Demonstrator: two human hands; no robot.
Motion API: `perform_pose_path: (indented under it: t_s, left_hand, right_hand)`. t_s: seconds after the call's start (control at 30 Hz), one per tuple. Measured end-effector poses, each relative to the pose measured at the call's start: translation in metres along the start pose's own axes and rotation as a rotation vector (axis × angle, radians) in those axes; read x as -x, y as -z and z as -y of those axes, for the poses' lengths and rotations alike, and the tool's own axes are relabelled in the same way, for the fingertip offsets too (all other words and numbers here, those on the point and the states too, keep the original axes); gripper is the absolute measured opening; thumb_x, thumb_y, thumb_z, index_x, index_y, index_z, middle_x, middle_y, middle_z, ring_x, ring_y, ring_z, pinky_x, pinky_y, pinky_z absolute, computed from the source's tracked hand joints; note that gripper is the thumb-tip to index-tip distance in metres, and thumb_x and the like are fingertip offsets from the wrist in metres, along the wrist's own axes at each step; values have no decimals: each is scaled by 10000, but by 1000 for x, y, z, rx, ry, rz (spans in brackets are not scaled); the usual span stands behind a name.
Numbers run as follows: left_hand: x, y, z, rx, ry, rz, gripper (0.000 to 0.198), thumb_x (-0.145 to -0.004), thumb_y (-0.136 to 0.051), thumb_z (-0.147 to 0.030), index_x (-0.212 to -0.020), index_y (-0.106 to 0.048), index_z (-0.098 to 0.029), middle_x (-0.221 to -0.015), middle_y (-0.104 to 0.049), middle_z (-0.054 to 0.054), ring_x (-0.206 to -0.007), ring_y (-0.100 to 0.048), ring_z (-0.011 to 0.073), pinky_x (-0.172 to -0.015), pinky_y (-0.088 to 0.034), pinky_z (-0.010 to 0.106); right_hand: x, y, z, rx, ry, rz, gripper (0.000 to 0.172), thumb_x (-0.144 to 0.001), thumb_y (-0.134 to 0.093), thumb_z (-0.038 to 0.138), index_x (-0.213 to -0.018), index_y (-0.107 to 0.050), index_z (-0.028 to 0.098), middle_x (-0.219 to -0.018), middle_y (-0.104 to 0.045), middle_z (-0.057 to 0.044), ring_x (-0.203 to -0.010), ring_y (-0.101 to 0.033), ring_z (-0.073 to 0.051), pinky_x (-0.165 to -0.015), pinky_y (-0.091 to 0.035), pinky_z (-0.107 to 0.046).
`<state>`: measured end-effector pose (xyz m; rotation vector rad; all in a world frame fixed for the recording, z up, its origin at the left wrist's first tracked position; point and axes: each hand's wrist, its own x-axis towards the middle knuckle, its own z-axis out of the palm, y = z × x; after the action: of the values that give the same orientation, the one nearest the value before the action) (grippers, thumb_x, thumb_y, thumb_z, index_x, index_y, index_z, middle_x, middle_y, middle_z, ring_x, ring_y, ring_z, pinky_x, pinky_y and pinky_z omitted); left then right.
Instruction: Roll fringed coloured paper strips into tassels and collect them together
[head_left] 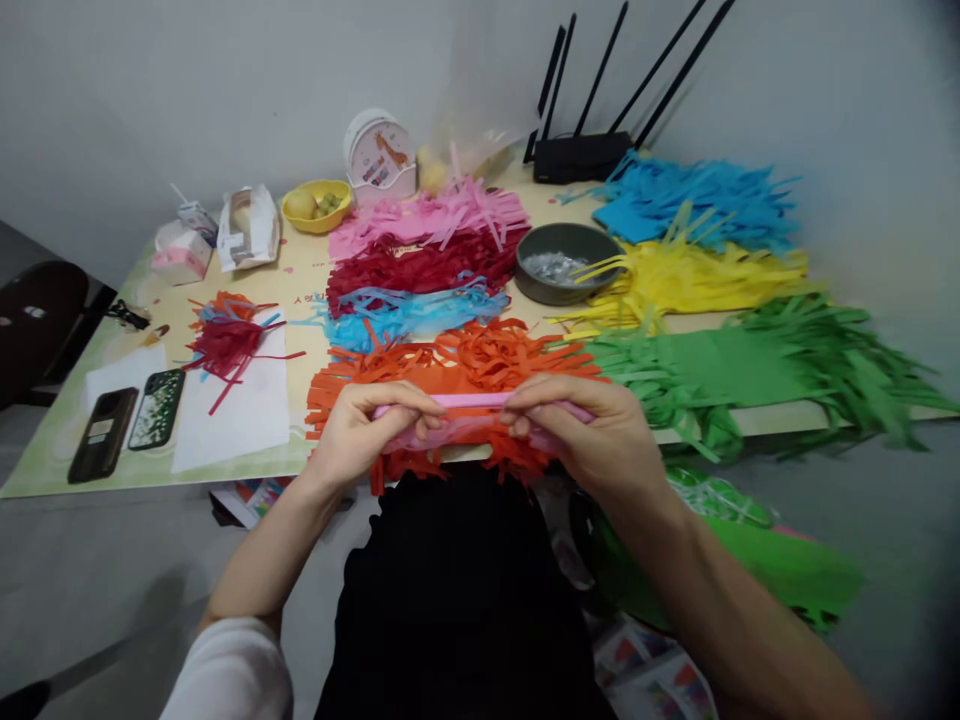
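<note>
Stretched level between my two hands is a pink paper strip, rolled or folded narrow along its top, with thin pink fringe hanging beneath. My left hand pinches it near its left end. Toward the other end, my right hand grips it between thumb and fingers. Right behind and below the strip lies orange fringed paper at the table's front edge. Green fringed paper spreads to the right of my right hand.
Behind lie light blue, dark red, pink and yellow fringes. A dark bowl holds clear small pieces. Two phones and a tassel bundle lie left. A router stands at the wall.
</note>
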<state>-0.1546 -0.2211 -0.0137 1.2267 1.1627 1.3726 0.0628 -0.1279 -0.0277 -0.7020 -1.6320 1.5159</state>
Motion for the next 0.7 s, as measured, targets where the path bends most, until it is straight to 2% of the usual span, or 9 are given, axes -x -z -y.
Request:
perform_pose_path:
  t_s: [0.1, 0.17, 0.23, 0.3, 0.4, 0.47, 0.6, 0.7]
  left_hand:
    - [-1, 3, -2, -33, -20, 38, 150, -871, -662, -231, -860, -790, -154, -780, -721, 60, -695, -648, 132, -688, -510, 237]
    - [-2, 3, -7, -77, 14, 58, 198, -868, -682, -310, -950, -755, -146, -758, -706, 48, -662, -632, 130, -626, -484, 225]
    - [-4, 1, -13, -214, 67, 54, 273, -851, -703, -338, -1040, -725, -143, -728, -693, 25, -606, -589, 111, -569, -435, 203]
    - [-7, -2, -19, -388, 101, 59, 245, -841, -709, -323, -997, -740, -136, -721, -696, 18, -591, -558, 98, -554, -402, 193]
    - [-8, -4, -21, -505, 106, 73, 219, -860, -686, -332, -825, -753, -126, -741, -719, 33, -637, -586, 113, -578, -415, 196]
    - [-8, -6, -19, -502, 114, 66, 238, -872, -682, -341, -803, -749, -124, -732, -728, 39, -637, -608, 118, -580, -428, 197]
    - [-5, -8, -11, -349, 151, 40, 212, -870, -696, -326, -860, -763, -125, -763, -762, 63, -648, -682, 139, -611, -505, 207]
    - [-2, -10, -6, -163, 191, -5, 257, -880, -687, -332, -990, -770, -116, -860, -790, 103, -710, -736, 174, -700, -582, 261]
  right_hand:
    - [-2, 1, 3, 99, 92, 32, 211, -811, -591, 124, -774, -773, 226, -703, -726, -20, -625, -671, -142, -573, -537, -246]
    - [-2, 3, 7, 191, 200, 66, 238, -804, -572, 107, -792, -775, 231, -702, -729, -20, -641, -673, -151, -602, -541, -262]
    - [-1, 5, 11, 274, 290, 99, 258, -812, -559, 103, -827, -779, 238, -737, -745, -25, -688, -691, -165, -657, -554, -284]
    - [0, 8, 13, 340, 313, 143, 245, -829, -560, 129, -853, -777, 240, -785, -763, -36, -730, -708, -180, -692, -562, -300]
    - [-1, 9, 15, 440, 221, 136, 184, -852, -611, 214, -946, -769, 227, -832, -775, -44, -714, -713, -183, -668, -557, -289]
    - [-2, 8, 14, 478, 132, 105, 195, -846, -662, 282, -1003, -760, 218, -847, -779, -45, -703, -713, -180, -655, -555, -275]
    - [-3, 5, 12, 403, 24, 101, 133, -838, -683, 305, -874, -761, 203, -799, -779, -48, -679, -726, -179, -624, -567, -257]
    - [-2, 2, 10, 277, -22, 38, 120, -831, -691, 279, -869, -761, 189, -771, -783, -50, -665, -749, -188, -625, -602, -264]
